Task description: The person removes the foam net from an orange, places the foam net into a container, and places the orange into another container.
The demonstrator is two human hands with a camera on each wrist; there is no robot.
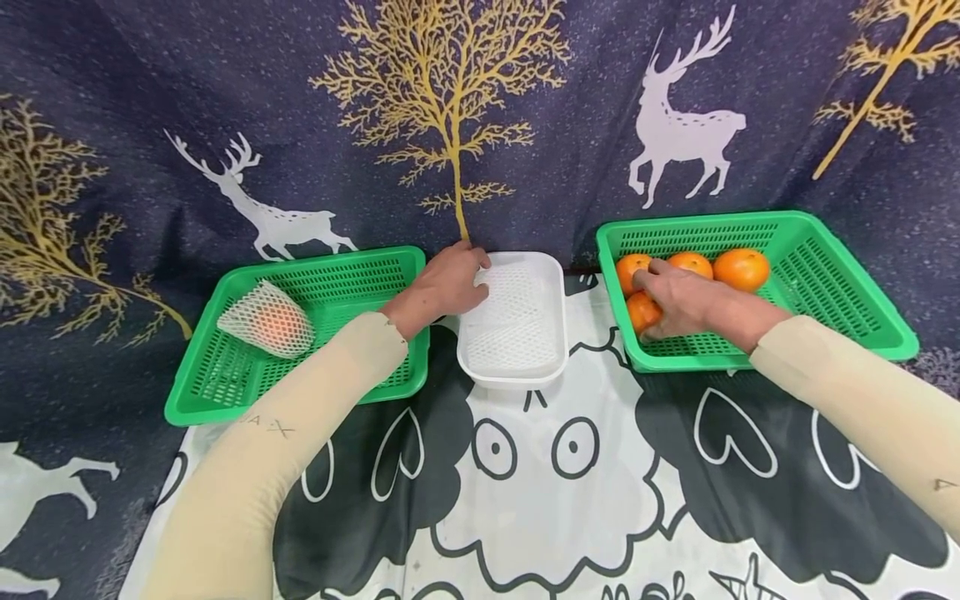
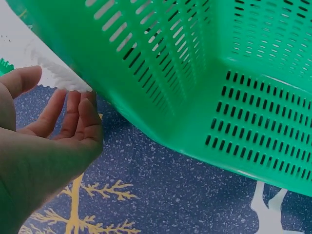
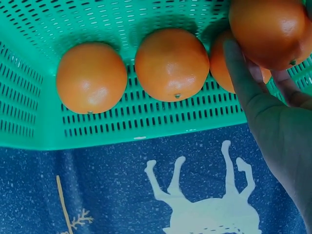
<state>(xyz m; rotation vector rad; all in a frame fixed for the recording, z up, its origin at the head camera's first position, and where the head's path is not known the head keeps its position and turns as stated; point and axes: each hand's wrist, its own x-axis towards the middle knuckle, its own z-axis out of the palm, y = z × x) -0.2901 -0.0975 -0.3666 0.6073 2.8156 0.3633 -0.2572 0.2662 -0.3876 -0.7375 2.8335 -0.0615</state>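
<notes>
My left hand [image 1: 452, 279] reaches over the left rim of a white basket [image 1: 512, 382] that holds white foam net sleeves [image 1: 513, 317]. In the left wrist view, the fingertips meet the edge of the foam net [image 2: 61, 73], and the thumb stands apart from them. My right hand [image 1: 678, 300] is inside the right green basket [image 1: 862, 308], its thumb and fingers around an orange [image 3: 268, 31]. Three more oranges lie along that basket's far side, among them a middle orange [image 3: 171, 64] and an outer orange [image 3: 91, 78].
On the left stands another green basket [image 1: 217, 392]. A fruit in a white foam net [image 1: 267, 321] lies inside it. The baskets rest on a black-and-white patterned cloth [image 1: 547, 517], with a dark blue cloth [image 1: 525, 167] printed with deer and trees behind.
</notes>
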